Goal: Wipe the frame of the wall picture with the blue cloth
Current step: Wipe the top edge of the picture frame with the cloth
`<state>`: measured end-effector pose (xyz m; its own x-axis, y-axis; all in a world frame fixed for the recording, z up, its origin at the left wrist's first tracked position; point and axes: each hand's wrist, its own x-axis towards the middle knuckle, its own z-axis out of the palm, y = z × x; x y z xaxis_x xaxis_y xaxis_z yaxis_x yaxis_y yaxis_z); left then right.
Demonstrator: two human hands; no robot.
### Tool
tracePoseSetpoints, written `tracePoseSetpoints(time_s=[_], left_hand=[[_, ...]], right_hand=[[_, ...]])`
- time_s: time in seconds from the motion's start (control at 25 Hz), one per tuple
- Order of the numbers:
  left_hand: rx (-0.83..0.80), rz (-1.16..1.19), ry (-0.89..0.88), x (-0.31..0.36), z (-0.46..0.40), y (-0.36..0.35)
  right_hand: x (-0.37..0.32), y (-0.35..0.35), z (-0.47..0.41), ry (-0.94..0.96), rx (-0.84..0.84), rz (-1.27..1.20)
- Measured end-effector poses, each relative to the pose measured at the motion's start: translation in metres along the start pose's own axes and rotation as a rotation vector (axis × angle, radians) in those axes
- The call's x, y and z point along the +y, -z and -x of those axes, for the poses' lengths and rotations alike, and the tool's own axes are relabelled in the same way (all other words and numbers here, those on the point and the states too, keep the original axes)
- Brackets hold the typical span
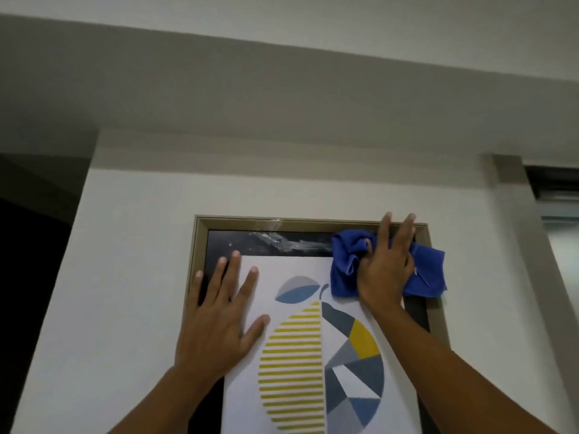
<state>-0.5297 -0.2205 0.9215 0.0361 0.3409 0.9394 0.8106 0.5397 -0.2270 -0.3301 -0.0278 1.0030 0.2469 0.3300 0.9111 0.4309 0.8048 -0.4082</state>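
Note:
A wall picture hangs in front of me, with a beige frame [238, 221], a dark mat and a print of a striped yellow and grey-blue fruit [319, 355]. My right hand [387, 267] presses a crumpled blue cloth [429, 270] against the picture's upper right corner, fingertips reaching the top rail. My left hand [219, 314] lies flat with spread fingers on the picture's left side, over the dark mat and the print's edge. Shiny smears show on the glass along the top.
White wall [131, 245] surrounds the picture, with a ceiling beam above. A dark opening [28, 277] lies at the far left. A window with a blind [557, 195] sits at the far right beyond a wall column.

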Motion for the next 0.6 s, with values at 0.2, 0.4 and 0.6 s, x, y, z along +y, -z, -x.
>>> tracePoseSetpoints(time_s=[0.2,0.4,0.6], left_hand=[[-0.002,-0.012,0.026,0.006,-0.001,-0.001],[-0.014,-0.024,0.003,0.008,-0.001,-0.003],[-0.078,-0.073,0.021,0.000,0.004,-0.004]], right_hand=[[-0.027,-0.010,-0.002,-0.143,0.095,-0.134],[-0.107,-0.029,0.040,0.072,0.016,-0.155],[-0.173,-0.046,0.063,0.173,-0.135,-0.178]])
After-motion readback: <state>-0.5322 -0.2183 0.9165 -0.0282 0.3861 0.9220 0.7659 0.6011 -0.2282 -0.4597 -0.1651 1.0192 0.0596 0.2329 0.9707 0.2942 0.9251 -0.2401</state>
